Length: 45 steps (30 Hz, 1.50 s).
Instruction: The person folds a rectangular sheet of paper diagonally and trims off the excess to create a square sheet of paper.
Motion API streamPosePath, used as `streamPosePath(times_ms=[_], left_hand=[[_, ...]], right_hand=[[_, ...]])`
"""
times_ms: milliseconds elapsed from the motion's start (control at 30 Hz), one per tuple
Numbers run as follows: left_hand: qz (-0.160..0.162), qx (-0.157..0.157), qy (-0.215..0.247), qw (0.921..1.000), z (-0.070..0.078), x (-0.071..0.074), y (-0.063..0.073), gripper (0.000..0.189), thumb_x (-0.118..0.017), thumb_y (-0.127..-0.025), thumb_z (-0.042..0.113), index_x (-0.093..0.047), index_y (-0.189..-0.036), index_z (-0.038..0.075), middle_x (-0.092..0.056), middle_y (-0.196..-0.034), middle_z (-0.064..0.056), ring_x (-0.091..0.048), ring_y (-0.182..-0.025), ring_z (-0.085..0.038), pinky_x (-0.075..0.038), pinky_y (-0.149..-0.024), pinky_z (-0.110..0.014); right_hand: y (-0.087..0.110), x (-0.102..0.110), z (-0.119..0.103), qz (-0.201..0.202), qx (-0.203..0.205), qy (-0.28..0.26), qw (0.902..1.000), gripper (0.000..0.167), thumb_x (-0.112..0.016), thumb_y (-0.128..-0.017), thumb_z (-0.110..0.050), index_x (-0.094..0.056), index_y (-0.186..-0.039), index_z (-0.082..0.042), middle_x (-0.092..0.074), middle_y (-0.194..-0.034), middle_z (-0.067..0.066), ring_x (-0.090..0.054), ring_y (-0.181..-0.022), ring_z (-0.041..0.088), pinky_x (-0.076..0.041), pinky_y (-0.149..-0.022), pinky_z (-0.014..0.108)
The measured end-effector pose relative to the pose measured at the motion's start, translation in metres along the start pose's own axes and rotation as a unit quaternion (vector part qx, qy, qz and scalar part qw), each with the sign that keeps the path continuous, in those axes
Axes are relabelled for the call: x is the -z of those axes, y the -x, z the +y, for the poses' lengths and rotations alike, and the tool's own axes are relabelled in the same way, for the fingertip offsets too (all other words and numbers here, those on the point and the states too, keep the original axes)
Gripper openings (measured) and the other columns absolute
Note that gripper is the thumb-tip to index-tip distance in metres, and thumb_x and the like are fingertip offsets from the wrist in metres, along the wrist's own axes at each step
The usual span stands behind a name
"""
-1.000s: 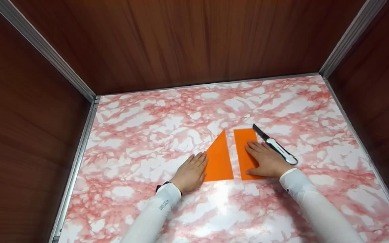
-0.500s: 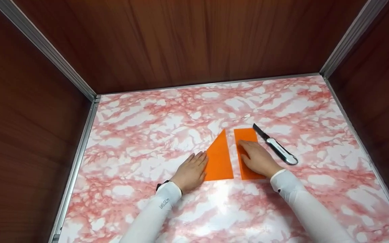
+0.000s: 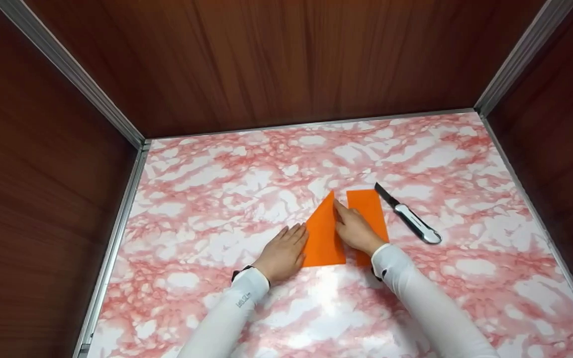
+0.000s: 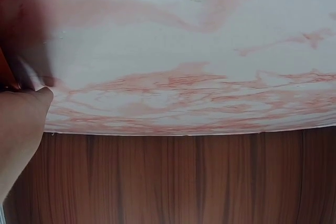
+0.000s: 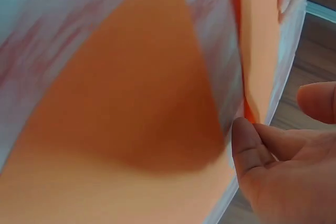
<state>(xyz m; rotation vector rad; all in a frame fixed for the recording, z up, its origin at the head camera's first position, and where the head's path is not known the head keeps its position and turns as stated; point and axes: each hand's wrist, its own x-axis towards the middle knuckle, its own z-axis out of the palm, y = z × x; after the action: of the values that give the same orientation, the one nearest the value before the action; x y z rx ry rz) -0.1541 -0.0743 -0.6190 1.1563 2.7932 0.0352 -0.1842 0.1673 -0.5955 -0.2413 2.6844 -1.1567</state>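
My left hand (image 3: 281, 253) lies with straight fingers along the left edge of an orange paper piece (image 3: 320, 241) with a slanted, pointed top. At that piece's right edge, my right hand (image 3: 357, 231) touches with its fingertips; in the right wrist view the thumb (image 5: 317, 103) stands apart from the fingers and the edge looks slightly raised. Partly under the right hand and wrist, a rectangular orange paper piece (image 3: 367, 203) lies flat. The left wrist view catches only part of the left hand (image 4: 21, 124) and a sliver of orange.
A utility knife (image 3: 410, 217), blade out, lies right of the rectangular piece, its tip near that piece's top right corner. The red-and-white marbled tabletop (image 3: 217, 199) is bounded by brown wood-look panels (image 3: 276, 64) at the back and both sides.
My right hand has moved left, off the rectangular piece and onto the right edge of the pointed piece. The left hand has stayed put, and the knife has not moved.
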Motion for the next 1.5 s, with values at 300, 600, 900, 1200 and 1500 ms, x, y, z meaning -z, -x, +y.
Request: streamPosePath(times_ms=[300,600,900,1200,1500], left_hand=[[-0.002,0.006,0.005,1.0,0.002,0.001,0.001,0.059,-0.042,-0.103,0.036,-0.032,-0.151,0.005,-0.025,-0.158,-0.011,-0.018,-0.145,-0.025,-0.016,-0.115,-0.044],[0.016,0.004,0.036,0.9992,-0.001,0.0,0.002,0.062,-0.043,-0.103,0.036,-0.027,-0.153,0.005,-0.022,-0.159,-0.01,-0.017,-0.146,-0.025,-0.014,-0.116,-0.044],[0.015,0.082,0.355,0.931,-0.008,0.022,0.004,0.07,-0.036,-0.104,0.046,0.001,-0.157,0.02,-0.008,-0.162,0.002,-0.01,-0.145,-0.011,-0.013,-0.116,-0.034],[-0.03,0.158,0.677,0.7187,-0.007,0.042,0.006,0.073,-0.031,-0.099,0.063,-0.026,-0.155,0.016,-0.043,-0.148,-0.003,-0.041,-0.134,-0.017,-0.031,-0.109,-0.039],[-0.04,0.231,0.825,0.5142,-0.005,0.044,0.003,0.036,-0.054,-0.099,0.027,-0.062,-0.122,0.0,-0.067,-0.107,-0.01,-0.065,-0.095,-0.022,-0.052,-0.086,-0.037]], right_hand=[[-0.004,-0.011,-0.008,0.1,-0.054,-0.214,0.9702,0.062,-0.058,-0.09,0.001,-0.036,-0.147,0.001,-0.052,-0.132,0.021,-0.054,-0.11,0.031,-0.045,-0.092,0.039],[-0.009,-0.019,-0.014,0.123,-0.126,-0.308,0.935,0.033,-0.071,-0.09,-0.017,-0.059,-0.115,0.001,-0.06,-0.097,0.011,-0.055,-0.085,0.021,-0.045,-0.073,0.026],[0.0,-0.01,-0.029,0.137,-0.077,-0.371,0.9151,0.019,-0.066,-0.093,-0.015,-0.057,-0.102,0.0,-0.057,-0.097,0.009,-0.051,-0.09,0.022,-0.041,-0.081,0.028],[0.016,0.001,-0.042,0.13,0.016,-0.433,0.8919,0.014,-0.056,-0.094,-0.01,-0.049,-0.1,0.001,-0.048,-0.095,0.008,-0.046,-0.094,0.021,-0.035,-0.083,0.029],[0.028,0.011,-0.047,0.116,0.063,-0.496,0.858,0.005,-0.047,-0.095,0.001,-0.051,-0.094,-0.002,-0.046,-0.09,0.009,-0.047,-0.088,0.022,-0.036,-0.08,0.028]])
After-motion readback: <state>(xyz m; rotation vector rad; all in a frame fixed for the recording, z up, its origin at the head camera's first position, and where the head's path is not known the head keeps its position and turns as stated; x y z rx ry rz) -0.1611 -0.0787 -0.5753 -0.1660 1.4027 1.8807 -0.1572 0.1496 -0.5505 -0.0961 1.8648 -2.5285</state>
